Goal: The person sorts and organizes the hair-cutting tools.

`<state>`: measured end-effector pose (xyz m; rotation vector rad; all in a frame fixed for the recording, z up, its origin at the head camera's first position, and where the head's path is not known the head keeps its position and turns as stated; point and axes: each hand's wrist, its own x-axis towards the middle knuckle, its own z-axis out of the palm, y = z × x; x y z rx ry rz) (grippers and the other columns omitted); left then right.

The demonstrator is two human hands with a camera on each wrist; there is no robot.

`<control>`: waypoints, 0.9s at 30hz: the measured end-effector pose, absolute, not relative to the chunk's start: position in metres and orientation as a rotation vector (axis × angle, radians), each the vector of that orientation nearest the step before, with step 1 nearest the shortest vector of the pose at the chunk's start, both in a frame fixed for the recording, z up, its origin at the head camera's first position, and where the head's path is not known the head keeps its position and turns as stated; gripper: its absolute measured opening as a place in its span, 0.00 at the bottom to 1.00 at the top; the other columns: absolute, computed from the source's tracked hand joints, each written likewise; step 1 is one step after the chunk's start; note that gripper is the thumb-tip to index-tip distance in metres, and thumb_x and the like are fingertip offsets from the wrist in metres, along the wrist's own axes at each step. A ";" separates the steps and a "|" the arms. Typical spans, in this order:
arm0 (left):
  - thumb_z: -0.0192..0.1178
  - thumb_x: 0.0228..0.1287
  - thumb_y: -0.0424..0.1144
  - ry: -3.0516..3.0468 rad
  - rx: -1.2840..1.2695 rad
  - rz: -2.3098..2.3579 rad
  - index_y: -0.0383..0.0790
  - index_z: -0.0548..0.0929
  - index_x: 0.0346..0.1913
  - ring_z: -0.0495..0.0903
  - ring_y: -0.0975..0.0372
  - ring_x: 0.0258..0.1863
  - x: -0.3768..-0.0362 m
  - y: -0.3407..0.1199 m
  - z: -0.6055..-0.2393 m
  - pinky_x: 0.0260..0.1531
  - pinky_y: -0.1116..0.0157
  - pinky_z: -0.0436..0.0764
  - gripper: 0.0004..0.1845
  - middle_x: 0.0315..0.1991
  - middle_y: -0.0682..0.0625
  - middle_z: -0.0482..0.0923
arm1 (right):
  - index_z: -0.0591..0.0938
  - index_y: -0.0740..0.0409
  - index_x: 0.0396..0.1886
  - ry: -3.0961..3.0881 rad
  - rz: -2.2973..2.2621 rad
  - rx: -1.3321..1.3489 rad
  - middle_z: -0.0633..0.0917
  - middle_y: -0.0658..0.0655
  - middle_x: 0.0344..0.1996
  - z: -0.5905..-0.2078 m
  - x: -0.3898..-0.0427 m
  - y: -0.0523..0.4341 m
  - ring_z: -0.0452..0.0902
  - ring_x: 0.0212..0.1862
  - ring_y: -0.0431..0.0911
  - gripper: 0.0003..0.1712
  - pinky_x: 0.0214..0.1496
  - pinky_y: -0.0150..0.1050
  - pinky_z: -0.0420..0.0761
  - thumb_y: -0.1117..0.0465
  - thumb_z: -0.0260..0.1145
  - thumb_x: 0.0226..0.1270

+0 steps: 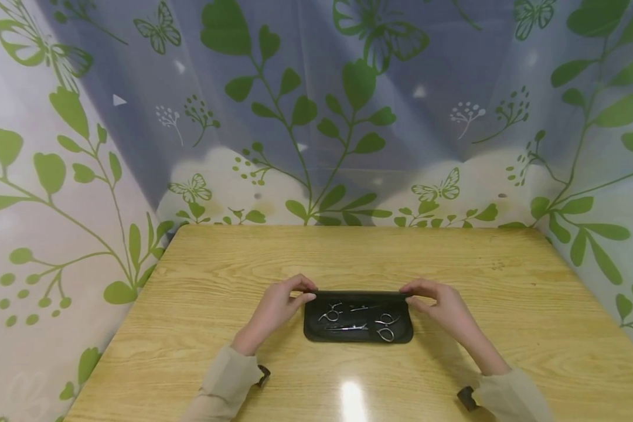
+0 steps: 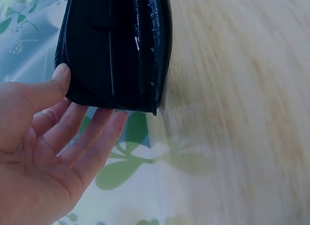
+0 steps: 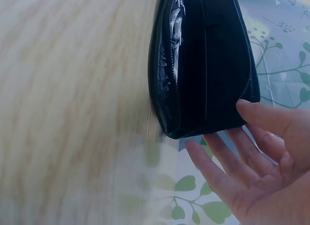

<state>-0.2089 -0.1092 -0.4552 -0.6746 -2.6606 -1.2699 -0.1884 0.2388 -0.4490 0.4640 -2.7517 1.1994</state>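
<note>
A black zippered case (image 1: pixel 358 338) lies opened on the wooden table, its upper flap raised. In its lower half rest hairdressing scissors (image 1: pixel 385 334) and a second pair (image 1: pixel 331 315), finger rings and blades showing. My left hand (image 1: pixel 281 302) pinches the flap's left corner between thumb and fingers. At the opposite corner my right hand (image 1: pixel 439 302) pinches the flap in the same way. The left wrist view shows the dark inner side of the flap (image 2: pixel 92 55) above my fingers. In the right wrist view, a zip edge and shiny clear lining (image 3: pixel 175 36) show inside the case.
The wooden table (image 1: pixel 232 258) has light glare near its front edge. Behind and at both sides hangs a curtain (image 1: pixel 306 146) printed with green leaves and butterflies. A dark band (image 1: pixel 262 375) sits at the left cuff, another (image 1: pixel 467 398) at the right.
</note>
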 end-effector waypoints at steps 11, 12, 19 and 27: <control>0.66 0.68 0.34 -2.722 -0.735 -1.252 0.40 0.85 0.46 0.86 0.54 0.49 -0.207 -0.112 -0.457 0.43 0.65 0.86 0.07 0.46 0.47 0.87 | 0.88 0.52 0.48 -2.782 1.134 0.485 0.88 0.56 0.50 -0.450 -0.187 0.242 0.82 0.57 0.61 0.11 0.58 0.61 0.78 0.64 0.72 0.66; 0.66 0.68 0.34 -2.727 -0.738 -1.255 0.40 0.85 0.46 0.86 0.54 0.49 -0.207 -0.113 -0.457 0.43 0.65 0.86 0.07 0.46 0.48 0.87 | 0.89 0.52 0.48 -2.787 1.139 0.489 0.88 0.56 0.50 -0.450 -0.187 0.243 0.82 0.57 0.61 0.11 0.58 0.62 0.78 0.64 0.72 0.66; 0.67 0.67 0.34 -2.772 -0.759 -1.269 0.42 0.86 0.48 0.85 0.54 0.52 -0.204 -0.115 -0.455 0.45 0.64 0.86 0.09 0.49 0.49 0.86 | 0.89 0.48 0.48 -2.822 1.150 0.511 0.88 0.55 0.51 -0.447 -0.185 0.244 0.81 0.58 0.62 0.11 0.59 0.63 0.76 0.61 0.72 0.66; 0.68 0.66 0.35 -2.822 -0.817 -1.277 0.41 0.86 0.50 0.83 0.53 0.54 -0.202 -0.119 -0.452 0.48 0.60 0.85 0.11 0.52 0.48 0.85 | 0.89 0.47 0.47 -2.855 1.156 0.523 0.87 0.58 0.54 -0.446 -0.183 0.247 0.78 0.60 0.64 0.12 0.61 0.66 0.74 0.61 0.73 0.65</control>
